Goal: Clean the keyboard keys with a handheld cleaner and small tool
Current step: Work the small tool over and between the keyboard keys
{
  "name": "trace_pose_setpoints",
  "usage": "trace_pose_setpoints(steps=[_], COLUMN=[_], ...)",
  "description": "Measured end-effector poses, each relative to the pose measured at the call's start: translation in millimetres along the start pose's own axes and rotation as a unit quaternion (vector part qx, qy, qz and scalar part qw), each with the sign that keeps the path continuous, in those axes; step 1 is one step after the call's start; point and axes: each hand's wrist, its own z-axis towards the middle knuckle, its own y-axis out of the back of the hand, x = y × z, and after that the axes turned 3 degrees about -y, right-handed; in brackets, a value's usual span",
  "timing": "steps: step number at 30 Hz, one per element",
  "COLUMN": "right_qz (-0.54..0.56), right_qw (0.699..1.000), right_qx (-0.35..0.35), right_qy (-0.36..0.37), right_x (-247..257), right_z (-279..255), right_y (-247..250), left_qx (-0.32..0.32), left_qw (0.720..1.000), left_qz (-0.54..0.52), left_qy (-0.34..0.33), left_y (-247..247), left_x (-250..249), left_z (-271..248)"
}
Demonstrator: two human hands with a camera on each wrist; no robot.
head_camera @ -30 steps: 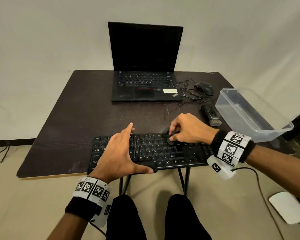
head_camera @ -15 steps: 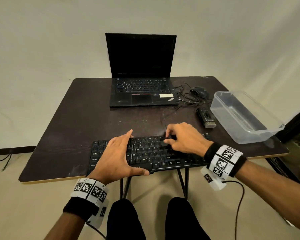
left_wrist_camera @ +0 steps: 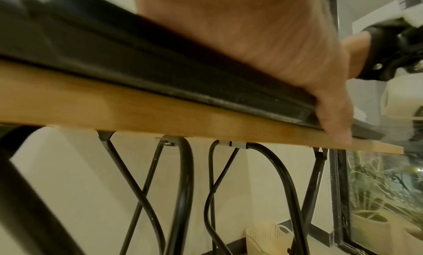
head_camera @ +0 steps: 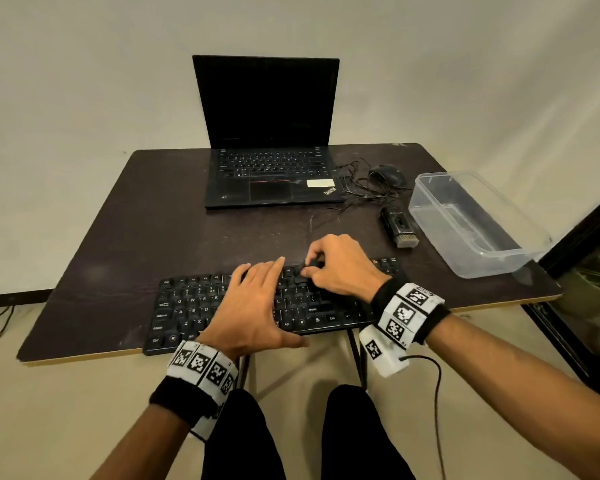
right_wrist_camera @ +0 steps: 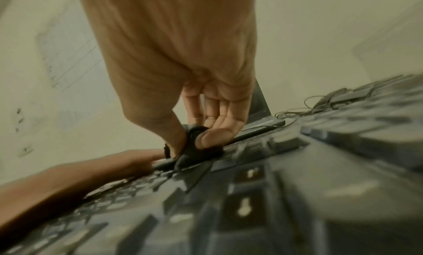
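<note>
A black keyboard (head_camera: pixel 187 306) lies along the table's near edge. My left hand (head_camera: pixel 253 306) rests flat on its middle keys, fingers straight, thumb against the front edge (left_wrist_camera: pixel 329 117). My right hand (head_camera: pixel 333 268) pinches a small black tool (head_camera: pixel 311 264) between thumb and fingers, pressed onto the top rows of keys. In the right wrist view the small black tool (right_wrist_camera: pixel 194 146) stands on the keys under my thumb. A black handheld cleaner with a brush tip (head_camera: pixel 400 226) lies on the table behind the keyboard's right end.
An open black laptop (head_camera: pixel 271 168) stands at the back of the dark table (head_camera: pixel 118 237). A mouse (head_camera: pixel 388 174) with tangled cable lies right of it. A clear plastic tub (head_camera: pixel 471 223) sits at the right edge. A cable hangs from my right wrist.
My right hand with the tool has moved up to the top key rows. My left hand has slid right toward the keyboard's middle. The head view has shifted.
</note>
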Motion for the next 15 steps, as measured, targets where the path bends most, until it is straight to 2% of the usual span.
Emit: trace_pose_setpoints(steps=[2, 6, 8, 11, 13, 15], right_qz=[-0.032, -0.062, -0.030, 0.027, 0.031, 0.012], right_qw=[0.999, 0.992, 0.993, 0.998, 0.999, 0.999], right_qx=[-0.013, -0.050, -0.057, -0.032, -0.024, -0.021], right_qy=[-0.018, -0.101, -0.095, -0.049, -0.033, -0.047], right_x=[-8.7, -36.9, -31.5, 5.1, 22.1, 15.1], right_z=[2.0, -1.9, -2.3, 5.2, 13.7, 19.0], right_y=[4.7, 27.9, 22.5, -4.5, -15.1, -10.1], left_qx=[-0.016, -0.033, -0.039, -0.047, -0.046, -0.044], left_qw=[1.000, 0.999, 0.999, 0.999, 0.999, 0.999], left_qz=[-0.001, -0.002, 0.001, 0.005, 0.001, -0.001], left_qy=[0.005, -0.004, -0.008, -0.007, -0.002, 0.002], left_y=[-3.4, -2.3, -3.7, -5.4, -4.6, -3.6], left_x=[9.0, 20.3, 20.5, 20.8, 20.8, 20.3], left_z=[-3.5, -9.2, -7.6, -7.3, -7.6, -8.9])
